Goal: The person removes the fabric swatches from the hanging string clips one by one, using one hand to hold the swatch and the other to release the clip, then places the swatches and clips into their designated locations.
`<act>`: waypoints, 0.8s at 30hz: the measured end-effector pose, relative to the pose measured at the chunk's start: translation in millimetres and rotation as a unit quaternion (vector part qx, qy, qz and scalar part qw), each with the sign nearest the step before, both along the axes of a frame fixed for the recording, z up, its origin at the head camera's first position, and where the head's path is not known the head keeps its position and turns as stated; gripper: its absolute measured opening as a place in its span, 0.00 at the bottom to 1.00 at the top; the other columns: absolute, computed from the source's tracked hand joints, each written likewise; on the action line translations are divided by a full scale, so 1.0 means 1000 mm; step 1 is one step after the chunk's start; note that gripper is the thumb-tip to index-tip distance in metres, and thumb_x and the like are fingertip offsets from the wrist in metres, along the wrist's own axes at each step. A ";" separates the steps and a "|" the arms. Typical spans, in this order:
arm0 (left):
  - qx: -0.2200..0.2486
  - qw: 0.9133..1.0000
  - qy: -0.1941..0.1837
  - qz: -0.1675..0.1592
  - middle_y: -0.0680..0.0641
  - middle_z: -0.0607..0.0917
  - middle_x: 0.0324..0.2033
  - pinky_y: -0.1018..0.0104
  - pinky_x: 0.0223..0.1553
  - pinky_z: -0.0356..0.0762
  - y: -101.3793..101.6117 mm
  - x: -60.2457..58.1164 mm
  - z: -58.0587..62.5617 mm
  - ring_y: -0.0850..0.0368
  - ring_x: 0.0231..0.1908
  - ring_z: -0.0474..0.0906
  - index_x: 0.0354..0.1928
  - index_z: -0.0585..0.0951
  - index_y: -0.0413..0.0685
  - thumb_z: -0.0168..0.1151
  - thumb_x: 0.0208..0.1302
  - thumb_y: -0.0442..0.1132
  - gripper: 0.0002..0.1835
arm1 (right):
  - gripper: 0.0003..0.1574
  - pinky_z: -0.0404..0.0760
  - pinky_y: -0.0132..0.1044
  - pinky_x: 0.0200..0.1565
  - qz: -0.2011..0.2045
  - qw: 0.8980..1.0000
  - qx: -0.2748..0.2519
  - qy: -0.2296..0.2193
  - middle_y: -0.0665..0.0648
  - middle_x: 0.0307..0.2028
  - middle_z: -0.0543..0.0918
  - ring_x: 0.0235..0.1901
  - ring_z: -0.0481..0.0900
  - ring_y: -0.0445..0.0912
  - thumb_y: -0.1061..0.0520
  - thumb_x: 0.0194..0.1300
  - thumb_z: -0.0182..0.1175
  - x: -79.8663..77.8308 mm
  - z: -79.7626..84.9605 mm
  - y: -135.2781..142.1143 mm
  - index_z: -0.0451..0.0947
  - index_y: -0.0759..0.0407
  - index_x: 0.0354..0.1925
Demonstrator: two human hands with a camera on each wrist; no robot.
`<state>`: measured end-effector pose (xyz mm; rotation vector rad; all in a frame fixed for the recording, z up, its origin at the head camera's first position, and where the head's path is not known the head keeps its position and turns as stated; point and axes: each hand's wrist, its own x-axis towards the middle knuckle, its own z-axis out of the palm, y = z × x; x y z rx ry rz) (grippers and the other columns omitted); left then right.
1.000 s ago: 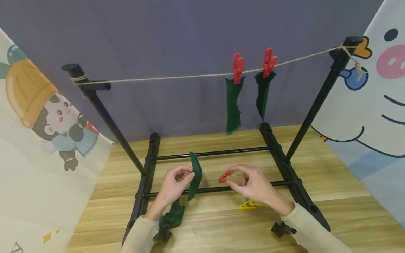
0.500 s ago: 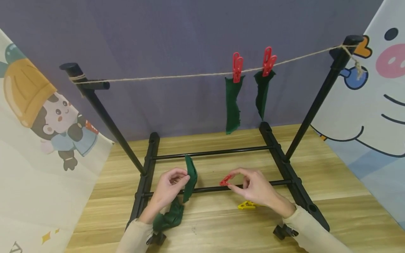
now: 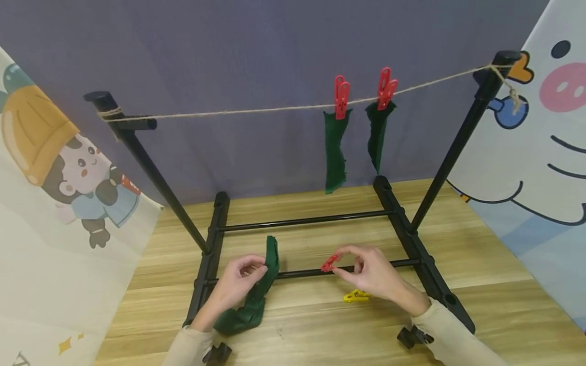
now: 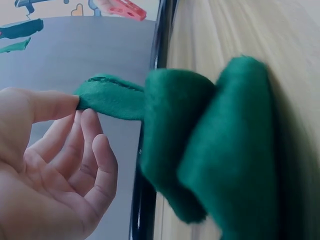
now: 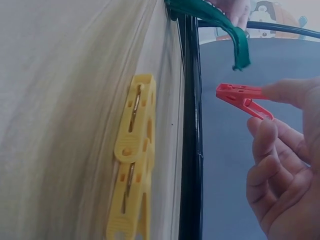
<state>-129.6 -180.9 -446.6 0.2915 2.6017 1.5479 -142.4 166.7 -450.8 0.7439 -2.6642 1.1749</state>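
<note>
My left hand (image 3: 235,282) holds a cloth strip (image 3: 272,256); to the right, across a gap, my right hand (image 3: 373,272) holds a peg (image 3: 329,263). More cloth (image 3: 242,317) lies on the table (image 3: 311,335) beside my left wrist, and two loose pegs (image 5: 134,117) lie below my right hand. Farther back, a string (image 3: 238,112) runs between the posts of the rack (image 3: 406,234), two hanging cloths (image 3: 335,152) side by side on its right half. Behind stands a backdrop (image 3: 247,157).

Between the green strip (image 3: 272,258) and the red peg (image 3: 329,263), a free gap is found over the near crossbar (image 3: 299,274); from there, passage is crossed by the string (image 3: 256,110) at twelve o'clock; room is narrowed by hanging cloths (image 3: 335,152) at one; reach is barred by black posts (image 3: 161,185) at ten and two.
</note>
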 end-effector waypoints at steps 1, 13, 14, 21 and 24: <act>-0.003 1.000 -0.004 -0.004 0.48 0.88 0.41 0.69 0.40 0.79 -0.002 0.001 -0.001 0.61 0.39 0.81 0.51 0.86 0.47 0.64 0.71 0.41 0.11 | 0.19 0.58 0.25 0.12 -0.002 1.000 0.000 0.001 0.35 0.09 0.65 0.09 0.56 0.26 0.45 0.61 0.74 0.000 -0.001 0.001 0.84 0.43 0.50; -0.029 0.997 -0.017 -0.071 0.48 0.88 0.39 0.69 0.38 0.80 -0.025 0.009 -0.011 0.63 0.37 0.82 0.41 0.86 0.49 0.63 0.71 0.38 0.04 | 0.21 0.56 0.24 0.11 -0.018 1.000 -0.011 -0.017 0.35 0.09 0.66 0.09 0.57 0.26 0.48 0.60 0.75 0.000 -0.006 0.009 0.85 0.46 0.51; -0.031 0.997 -0.018 -0.075 0.48 0.88 0.39 0.69 0.38 0.80 -0.027 0.009 -0.012 0.63 0.37 0.82 0.40 0.86 0.49 0.63 0.71 0.38 0.04 | 0.20 0.57 0.25 0.11 -0.017 1.000 -0.014 -0.021 0.35 0.09 0.67 0.09 0.57 0.26 0.48 0.60 0.75 0.000 -0.006 0.010 0.84 0.46 0.51; -0.049 0.994 -0.023 -0.090 0.46 0.90 0.44 0.70 0.38 0.80 -0.032 0.012 -0.018 0.67 0.38 0.82 0.42 0.88 0.49 0.64 0.69 0.37 0.06 | 0.20 0.61 0.26 0.12 0.019 0.997 0.001 -0.072 0.37 0.10 0.69 0.10 0.60 0.28 0.49 0.62 0.73 0.000 -0.011 0.016 0.83 0.46 0.52; -0.067 0.993 -0.030 -0.094 0.48 0.90 0.44 0.71 0.39 0.80 -0.033 0.014 -0.018 0.67 0.39 0.83 0.44 0.89 0.50 0.64 0.70 0.38 0.07 | 0.19 0.60 0.26 0.13 0.036 0.995 0.012 -0.096 0.39 0.11 0.71 0.10 0.60 0.28 0.50 0.62 0.73 0.000 -0.014 0.018 0.83 0.46 0.52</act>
